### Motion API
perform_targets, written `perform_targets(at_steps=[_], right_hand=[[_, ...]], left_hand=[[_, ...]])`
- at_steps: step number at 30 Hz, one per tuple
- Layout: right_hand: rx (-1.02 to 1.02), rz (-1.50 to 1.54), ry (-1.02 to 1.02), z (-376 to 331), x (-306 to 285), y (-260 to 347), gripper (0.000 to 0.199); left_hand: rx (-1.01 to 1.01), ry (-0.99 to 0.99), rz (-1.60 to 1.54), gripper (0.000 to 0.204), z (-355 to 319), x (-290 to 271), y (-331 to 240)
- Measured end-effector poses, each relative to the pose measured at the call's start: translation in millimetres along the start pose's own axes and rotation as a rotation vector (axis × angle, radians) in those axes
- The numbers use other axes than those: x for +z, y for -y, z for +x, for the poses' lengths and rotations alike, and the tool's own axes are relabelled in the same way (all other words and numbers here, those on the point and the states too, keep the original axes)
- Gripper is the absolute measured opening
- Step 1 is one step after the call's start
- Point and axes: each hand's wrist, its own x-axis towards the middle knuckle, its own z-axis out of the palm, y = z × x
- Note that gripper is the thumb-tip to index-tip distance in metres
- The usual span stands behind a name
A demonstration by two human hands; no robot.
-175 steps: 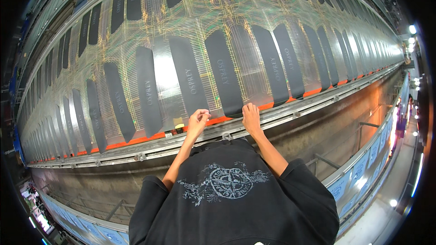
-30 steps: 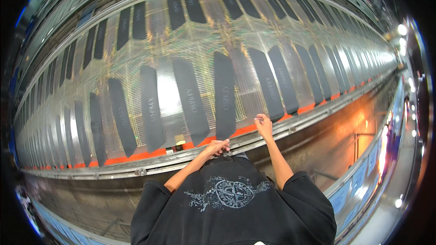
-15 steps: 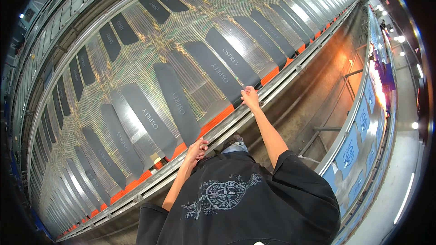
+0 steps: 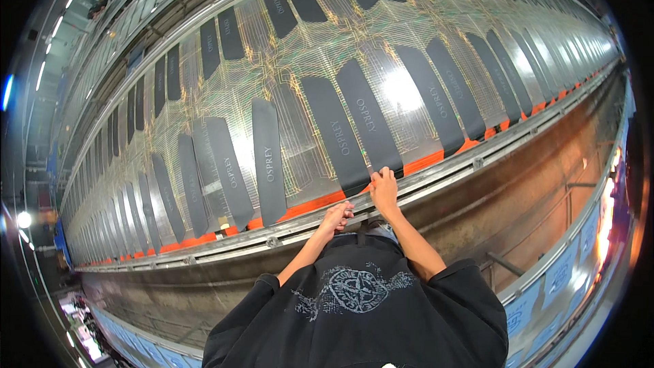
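Note:
Long dark grey fabric panels with pale lettering lie in rows on a long shiny table (image 4: 313, 184). At the near end of one dark fabric panel (image 4: 366, 119), my right hand (image 4: 385, 189) has its fingers pinched together on the panel's lower corner. Just left of it lies a neighbouring panel (image 4: 334, 133), whose near end hangs over the orange strip (image 4: 313, 208). My left hand (image 4: 334, 218) is beside the table's metal rail, below that neighbouring panel, with fingers curled closed. What it holds, if anything, is too small to make out.
A metal rail (image 4: 272, 240) runs along the table's near edge. Yellow and green guide lines (image 4: 269, 71) cover the tabletop. Behind me at the right, a second table carries light blue panels (image 4: 562, 269), with a bright orange glow (image 4: 606, 221) beyond it.
The view has turned and shifted, so the table lies more level. My left hand has moved right along the rail, closer to my right hand, which stays at the same panel's end.

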Motion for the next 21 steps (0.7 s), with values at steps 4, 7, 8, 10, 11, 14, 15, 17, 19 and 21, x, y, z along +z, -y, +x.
perform_targets(at_steps=[4,7,8,10,11,14,15,17,19,21], right_hand=[[-0.123,-0.141,0.087,13.7,-0.5,-16.2,0.016],[-0.225,-0.143,0.111,17.2,-2.6,-25.3,0.013],[-0.258,-0.127,0.098,16.5,-3.7,-26.1,0.011],[-0.254,-0.078,0.086,16.8,-6.1,-26.5,0.01],[-0.243,-0.044,0.079,16.0,-7.3,-26.2,0.01],[-0.114,0.04,0.152,9.5,-7.0,-30.9,0.013],[-0.081,0.058,0.187,8.8,-4.4,-32.8,0.015],[0.107,0.159,0.217,6.8,-4.1,-26.9,0.02],[0.324,0.307,0.21,15.9,1.7,-28.0,0.017],[0.706,0.614,0.302,29.5,9.4,-40.2,0.016]], left_hand=[[-0.001,-0.077,0.039,0.035,0.8,21.6,-11.4],[-0.003,-0.123,-0.01,0.034,5.9,23.9,-17.4],[-0.005,-0.134,-0.032,0.034,8.6,21.5,-19.1],[0.051,-0.203,-0.08,0.032,20.5,18.1,-17.1],[0.083,-0.261,-0.102,0.032,26.6,16.7,-15.8],[0.005,-0.301,-0.305,0.023,43.9,14.4,-17.3],[-0.051,-0.25,-0.419,0.02,49.5,8.9,-17.1],[-0.148,-0.119,-0.619,0.02,60.2,0.1,-20.6],[-0.188,-0.004,-0.584,0.022,68.2,-8.9,-12.9],[-0.266,-0.026,-0.474,0.03,74.6,-5.3,-19.0]])
